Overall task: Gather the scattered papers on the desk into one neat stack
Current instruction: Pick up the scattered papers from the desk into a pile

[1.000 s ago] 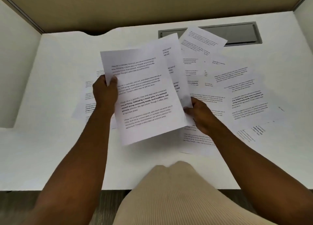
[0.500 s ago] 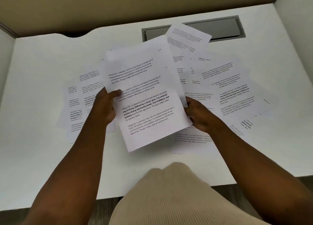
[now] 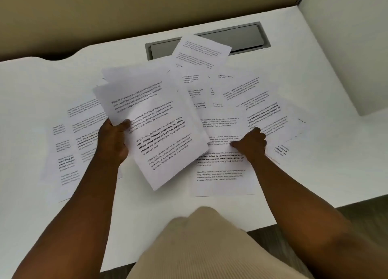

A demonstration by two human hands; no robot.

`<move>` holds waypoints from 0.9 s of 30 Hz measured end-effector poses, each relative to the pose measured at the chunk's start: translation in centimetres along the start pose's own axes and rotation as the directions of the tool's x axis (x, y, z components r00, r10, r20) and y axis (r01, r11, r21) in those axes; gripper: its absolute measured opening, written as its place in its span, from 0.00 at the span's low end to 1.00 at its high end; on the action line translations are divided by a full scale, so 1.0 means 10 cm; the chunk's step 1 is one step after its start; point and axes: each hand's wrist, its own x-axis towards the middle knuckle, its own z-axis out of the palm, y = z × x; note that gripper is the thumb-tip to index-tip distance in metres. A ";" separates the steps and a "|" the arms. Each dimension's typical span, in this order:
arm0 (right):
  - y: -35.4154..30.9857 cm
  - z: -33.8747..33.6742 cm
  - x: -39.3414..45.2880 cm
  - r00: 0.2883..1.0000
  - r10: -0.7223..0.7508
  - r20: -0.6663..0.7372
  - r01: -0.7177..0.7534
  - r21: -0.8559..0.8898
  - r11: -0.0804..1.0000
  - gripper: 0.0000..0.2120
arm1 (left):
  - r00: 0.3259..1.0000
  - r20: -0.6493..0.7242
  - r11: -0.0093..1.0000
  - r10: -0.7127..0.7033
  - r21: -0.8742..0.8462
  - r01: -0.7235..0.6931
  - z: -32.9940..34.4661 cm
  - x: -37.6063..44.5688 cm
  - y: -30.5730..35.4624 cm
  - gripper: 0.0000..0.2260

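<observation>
My left hand (image 3: 114, 141) grips a small stack of printed sheets (image 3: 155, 127) by its left edge, thumb on top, lifted and tilted over the white desk (image 3: 31, 85). My right hand (image 3: 252, 145) rests with curled fingers on a loose sheet (image 3: 222, 169) lying flat to the right of the held stack; whether it pinches the sheet is unclear. Several more printed sheets lie scattered on the right (image 3: 270, 108), at the back (image 3: 201, 54) and on the left (image 3: 67, 150), overlapping one another.
A grey cable hatch (image 3: 241, 37) is set into the desk at the back, partly covered by one sheet. A beige partition (image 3: 126, 12) stands behind, white panels at the right (image 3: 346, 47). The desk's front edge runs just before my lap.
My right hand left the held stack's right edge and moved right, down onto a loose sheet. The left hand now holds the stack alone, lower on the desk.
</observation>
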 end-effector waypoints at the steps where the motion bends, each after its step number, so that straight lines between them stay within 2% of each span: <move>1: -0.01 0.02 -0.01 1.000 0.006 0.002 -0.006 0.003 1.000 0.48 | 1.000 -0.004 1.000 0.001 0.000 -0.001 -0.01 -0.01 0.00 0.17; 6: -0.05 0.01 0.02 1.000 0.014 0.019 -0.012 -0.098 0.995 0.54 | 1.000 -0.016 1.000 0.010 0.017 -0.010 -0.03 0.00 0.01 0.16; 11: -0.05 -0.02 0.06 0.998 0.037 0.059 -0.038 0.020 0.999 0.53 | 1.000 -0.021 1.000 0.013 0.007 -0.012 0.01 -0.02 0.01 0.17; 14: -0.04 -0.01 0.04 0.999 0.035 0.040 -0.037 0.055 0.998 0.42 | 1.000 -0.008 1.000 0.003 0.018 -0.003 0.02 -0.03 0.01 0.16; 18: -0.05 -0.06 -0.03 0.983 -0.172 -0.064 0.180 0.154 0.971 0.20 | 1.000 0.001 1.000 -0.002 0.016 0.002 0.00 -0.06 0.02 0.16; 20: -0.09 -0.13 -0.08 0.944 -0.277 -0.181 0.314 0.234 0.920 0.14 | 1.000 -0.001 1.000 -0.001 0.010 0.001 -0.04 -0.04 0.02 0.16; 22: -0.15 -0.23 -0.11 0.874 -0.362 -0.326 0.447 0.241 0.862 0.11 | 1.000 -0.015 1.000 0.002 0.008 -0.002 -0.07 -0.05 0.02 0.16; 27: -0.34 -0.63 -0.20 0.678 -0.458 -0.575 0.680 0.251 0.689 0.11 | 0.999 -0.043 1.000 0.008 0.008 -0.008 -0.12 -0.05 0.05 0.17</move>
